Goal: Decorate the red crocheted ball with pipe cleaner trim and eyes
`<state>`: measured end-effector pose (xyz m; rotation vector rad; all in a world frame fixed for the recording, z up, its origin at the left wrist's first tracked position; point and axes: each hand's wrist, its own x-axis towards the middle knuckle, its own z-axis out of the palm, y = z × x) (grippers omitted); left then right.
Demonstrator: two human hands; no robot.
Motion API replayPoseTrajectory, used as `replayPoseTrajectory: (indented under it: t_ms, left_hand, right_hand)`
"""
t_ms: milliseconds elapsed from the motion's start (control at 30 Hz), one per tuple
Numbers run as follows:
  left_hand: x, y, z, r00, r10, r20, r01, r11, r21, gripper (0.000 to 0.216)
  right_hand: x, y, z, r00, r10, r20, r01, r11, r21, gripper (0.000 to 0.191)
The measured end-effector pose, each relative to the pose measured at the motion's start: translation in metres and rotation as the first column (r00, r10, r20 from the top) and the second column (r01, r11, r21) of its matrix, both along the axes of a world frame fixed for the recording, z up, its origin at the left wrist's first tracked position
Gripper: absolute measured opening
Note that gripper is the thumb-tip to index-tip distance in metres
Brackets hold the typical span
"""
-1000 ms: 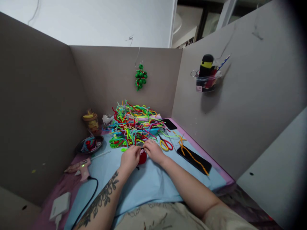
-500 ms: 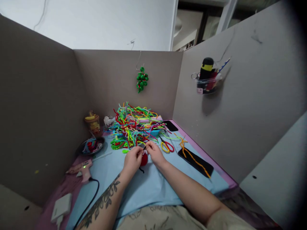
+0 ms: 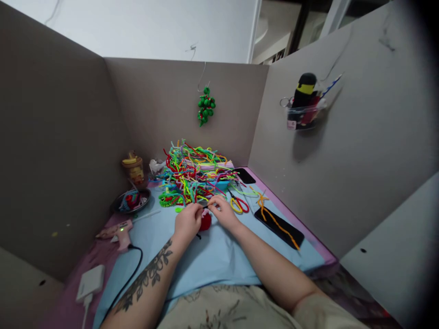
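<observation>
My left hand [image 3: 187, 222] and my right hand [image 3: 223, 214] are close together over the blue cloth, fingers pinched. A short black pipe cleaner [image 3: 206, 208] runs between their fingertips, one end in each hand. Right below it is a fuzzy red ball [image 3: 206, 222] with a pale pinkish bit at its top. Beside my left wrist a small black end pokes out under the ball. Whether the black piece is joined to the ball cannot be made out.
A heap of colourful pipe cleaners [image 3: 195, 171] fills a blue tray behind my hands. Scissors [image 3: 239, 204] and a black phone [image 3: 279, 228] with an orange pipe cleaner lie right. Left are a dark bowl [image 3: 146, 204], a pink glue gun [image 3: 124, 236] and a white box [image 3: 91, 282].
My hands have drawn slightly apart, and more of the black pipe cleaner shows, stretched straighter between them. The camera view has shifted a little.
</observation>
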<state>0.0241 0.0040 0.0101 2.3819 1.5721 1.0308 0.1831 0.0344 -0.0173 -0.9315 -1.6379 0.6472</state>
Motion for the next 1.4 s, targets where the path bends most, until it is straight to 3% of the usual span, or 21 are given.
replayPoseTrajectory:
  t_ms: [100, 200, 500, 633, 767, 933, 1033, 1100, 1167, 1233, 1300, 1400]
  left_hand:
    - [-0.002, 0.0, 0.001, 0.996, -0.005, -0.085, 0.006, 1.0, 0.012, 0.019]
    - [-0.001, -0.001, 0.0, 0.992, -0.019, -0.125, 0.021, 1.0, 0.012, 0.02]
    - [-0.002, 0.002, -0.001, 0.998, -0.023, -0.054, 0.021, 0.999, -0.036, 0.017]
    - [-0.002, 0.004, 0.001, 0.999, -0.035, 0.023, 0.036, 0.998, -0.048, 0.016]
    - [0.002, 0.002, 0.004, 0.993, -0.064, 0.104, 0.07, 0.996, -0.058, 0.015]
    - [0.011, -0.004, 0.002, 0.977, -0.103, 0.187, 0.111, 0.993, -0.032, 0.016]
    - [0.015, -0.006, 0.0, 0.966, -0.115, 0.231, 0.123, 0.992, -0.022, 0.015]
    - [0.015, -0.006, -0.001, 0.967, -0.105, 0.233, 0.114, 0.993, -0.025, 0.014]
    - [0.013, -0.004, -0.001, 0.977, -0.084, 0.195, 0.092, 0.995, -0.037, 0.015]
    - [0.009, -0.002, -0.001, 0.991, -0.044, 0.127, 0.051, 0.997, -0.056, 0.015]
    - [0.006, 0.0, -0.001, 0.999, -0.004, 0.051, 0.007, 0.997, -0.073, 0.015]
    - [0.004, 0.0, -0.001, 0.998, 0.019, -0.059, -0.023, 0.997, -0.078, 0.015]
  right_hand:
    - [0.004, -0.004, 0.004, 0.98, -0.029, 0.195, 0.001, 0.99, 0.14, 0.008]
    - [0.001, -0.007, 0.004, 0.953, -0.058, 0.296, 0.002, 0.982, 0.188, 0.011]
    - [0.0, -0.004, 0.001, 0.931, -0.081, 0.357, 0.014, 0.982, 0.188, 0.014]
    - [-0.001, -0.003, 0.004, 0.979, -0.056, 0.198, 0.035, 0.994, 0.108, 0.009]
    - [-0.005, -0.002, 0.002, 0.993, 0.006, -0.119, -0.017, 0.995, -0.098, 0.004]
    - [-0.016, -0.004, -0.003, 0.816, 0.097, -0.569, -0.336, 0.881, -0.332, 0.019]
    - [-0.022, -0.007, -0.006, 0.704, 0.123, -0.699, -0.459, 0.83, -0.316, 0.022]
    - [-0.023, -0.008, -0.007, 0.688, 0.132, -0.713, -0.471, 0.83, -0.3, 0.021]
    - [-0.022, -0.006, -0.008, 0.742, 0.133, -0.657, -0.423, 0.853, -0.305, 0.02]
    - [-0.017, -0.003, -0.008, 0.859, 0.133, -0.494, -0.307, 0.907, -0.289, 0.016]
    - [-0.01, -0.001, -0.005, 0.967, 0.112, -0.23, -0.16, 0.966, -0.203, 0.009]
    - [0.0, -0.002, 0.0, 0.987, 0.044, 0.156, -0.045, 0.999, 0.007, 0.004]
